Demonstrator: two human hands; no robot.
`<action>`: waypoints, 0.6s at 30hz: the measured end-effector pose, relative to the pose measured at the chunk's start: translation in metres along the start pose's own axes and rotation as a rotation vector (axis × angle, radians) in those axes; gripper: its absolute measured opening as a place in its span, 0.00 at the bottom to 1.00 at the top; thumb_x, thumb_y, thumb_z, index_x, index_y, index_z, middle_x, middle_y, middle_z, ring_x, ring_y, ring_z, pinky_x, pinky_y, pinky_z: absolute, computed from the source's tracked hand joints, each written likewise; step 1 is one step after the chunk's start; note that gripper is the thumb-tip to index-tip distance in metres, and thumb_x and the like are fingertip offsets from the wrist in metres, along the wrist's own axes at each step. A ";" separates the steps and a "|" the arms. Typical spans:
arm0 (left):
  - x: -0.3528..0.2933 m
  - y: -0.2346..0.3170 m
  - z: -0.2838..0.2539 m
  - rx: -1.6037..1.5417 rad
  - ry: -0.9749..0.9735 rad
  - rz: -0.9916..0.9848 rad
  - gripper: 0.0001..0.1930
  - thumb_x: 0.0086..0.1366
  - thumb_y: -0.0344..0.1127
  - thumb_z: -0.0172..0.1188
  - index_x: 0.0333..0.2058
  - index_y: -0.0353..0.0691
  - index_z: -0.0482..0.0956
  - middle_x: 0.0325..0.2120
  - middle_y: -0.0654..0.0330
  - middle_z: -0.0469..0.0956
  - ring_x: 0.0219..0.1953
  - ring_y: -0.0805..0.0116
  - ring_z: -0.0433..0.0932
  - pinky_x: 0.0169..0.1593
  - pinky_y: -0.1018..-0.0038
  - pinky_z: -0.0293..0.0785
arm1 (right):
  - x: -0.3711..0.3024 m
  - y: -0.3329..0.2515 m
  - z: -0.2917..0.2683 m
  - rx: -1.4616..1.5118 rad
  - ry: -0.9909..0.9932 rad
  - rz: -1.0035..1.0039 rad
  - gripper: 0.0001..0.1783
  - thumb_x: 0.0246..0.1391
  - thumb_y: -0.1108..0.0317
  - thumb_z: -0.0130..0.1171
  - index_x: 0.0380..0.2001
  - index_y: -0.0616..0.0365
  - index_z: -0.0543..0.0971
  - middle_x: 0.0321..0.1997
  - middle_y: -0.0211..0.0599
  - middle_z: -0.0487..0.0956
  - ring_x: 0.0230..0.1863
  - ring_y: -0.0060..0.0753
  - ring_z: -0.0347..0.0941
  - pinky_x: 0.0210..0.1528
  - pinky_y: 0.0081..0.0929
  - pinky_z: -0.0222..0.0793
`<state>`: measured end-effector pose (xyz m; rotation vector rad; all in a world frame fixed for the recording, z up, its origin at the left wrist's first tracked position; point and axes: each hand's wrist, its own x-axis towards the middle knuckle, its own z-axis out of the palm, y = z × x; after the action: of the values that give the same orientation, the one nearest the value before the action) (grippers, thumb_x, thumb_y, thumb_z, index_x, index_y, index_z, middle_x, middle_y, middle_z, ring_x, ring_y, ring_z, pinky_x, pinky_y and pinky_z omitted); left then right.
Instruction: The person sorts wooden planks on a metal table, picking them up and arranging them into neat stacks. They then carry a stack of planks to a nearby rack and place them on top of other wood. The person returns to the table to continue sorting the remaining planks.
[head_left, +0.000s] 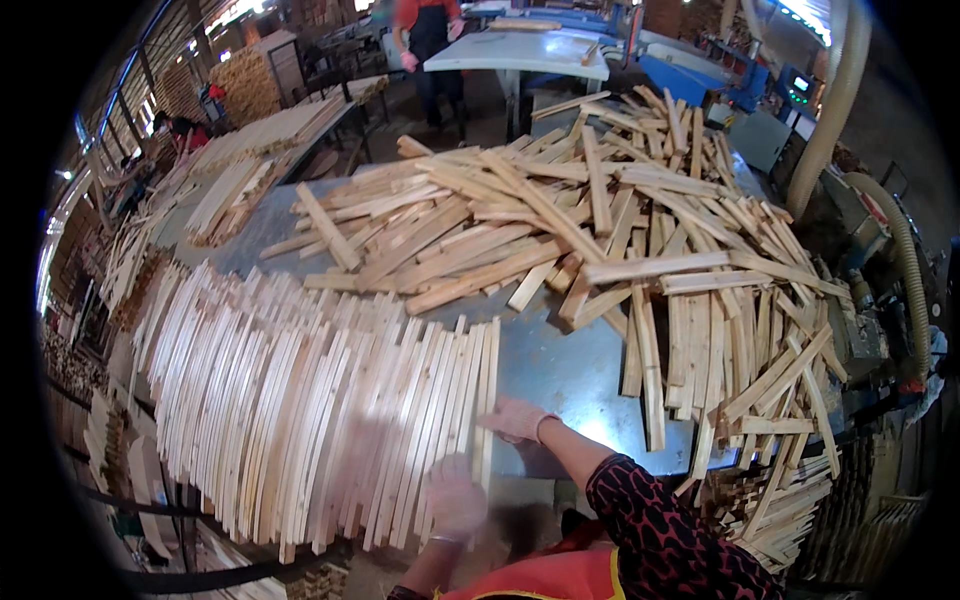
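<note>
Pale wooden strips (300,400) lie side by side in a long row on the left half of the metal table (560,370). At the row's right end, my right hand (518,420), in a light glove, has its fingers closed against the outermost wooden strip (493,365). My left hand (455,497), gloved too, is over the near ends of the strips at the same end of the row. Motion blurs it, so its fingers cannot be made out.
A loose heap of wooden pieces (600,210) covers the table's far and right parts. More boards (225,200) are stacked at the far left. Beyond stand another person (432,45) and a white-topped table (515,52). A ribbed hose (835,120) and machinery line the right.
</note>
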<state>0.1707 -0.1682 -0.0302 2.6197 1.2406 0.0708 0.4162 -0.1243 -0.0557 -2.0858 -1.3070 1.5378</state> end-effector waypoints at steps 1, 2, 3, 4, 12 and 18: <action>0.006 -0.008 0.009 0.002 0.014 0.022 0.32 0.59 0.42 0.61 0.61 0.34 0.70 0.55 0.49 0.73 0.59 0.50 0.70 0.64 0.50 0.62 | -0.004 0.003 -0.020 0.048 -0.167 -0.044 0.37 0.66 0.44 0.55 0.64 0.65 0.73 0.47 0.55 0.84 0.43 0.43 0.83 0.47 0.36 0.79; 0.014 -0.011 0.016 0.005 0.029 0.048 0.32 0.60 0.43 0.61 0.61 0.34 0.70 0.56 0.49 0.73 0.59 0.50 0.69 0.64 0.50 0.62 | -0.010 0.009 -0.038 0.103 -0.054 -0.107 0.36 0.66 0.44 0.56 0.64 0.64 0.74 0.45 0.52 0.84 0.41 0.40 0.82 0.46 0.34 0.78; 0.019 -0.008 0.013 0.007 -0.023 0.028 0.35 0.60 0.47 0.62 0.63 0.35 0.68 0.58 0.50 0.71 0.63 0.49 0.67 0.66 0.50 0.61 | -0.016 0.015 -0.051 0.158 0.043 -0.172 0.36 0.65 0.44 0.57 0.64 0.64 0.74 0.44 0.49 0.84 0.40 0.36 0.81 0.45 0.32 0.77; 0.025 0.000 0.008 0.025 -0.035 0.027 0.36 0.60 0.48 0.63 0.63 0.35 0.68 0.59 0.50 0.70 0.65 0.48 0.66 0.67 0.50 0.60 | -0.022 0.022 -0.066 0.211 0.140 -0.238 0.36 0.65 0.44 0.59 0.63 0.63 0.75 0.42 0.45 0.85 0.38 0.33 0.80 0.43 0.29 0.77; 0.041 -0.013 0.051 0.212 0.216 0.079 0.28 0.54 0.41 0.63 0.56 0.46 0.74 0.52 0.53 0.72 0.56 0.50 0.72 0.55 0.50 0.70 | -0.019 -0.029 -0.263 -0.184 0.960 -0.442 0.28 0.58 0.53 0.66 0.57 0.58 0.79 0.50 0.48 0.83 0.48 0.47 0.82 0.55 0.39 0.78; 0.058 0.015 0.017 0.161 0.095 0.050 0.21 0.53 0.37 0.60 0.49 0.51 0.75 0.44 0.60 0.73 0.49 0.53 0.73 0.48 0.53 0.71 | 0.046 0.068 -0.287 -0.189 0.965 -0.179 0.43 0.54 0.61 0.67 0.72 0.57 0.66 0.55 0.52 0.81 0.53 0.51 0.81 0.60 0.44 0.75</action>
<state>0.2217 -0.1361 -0.0461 2.8162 1.2604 0.1095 0.6993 -0.0420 -0.0089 -2.2438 -1.1889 0.2163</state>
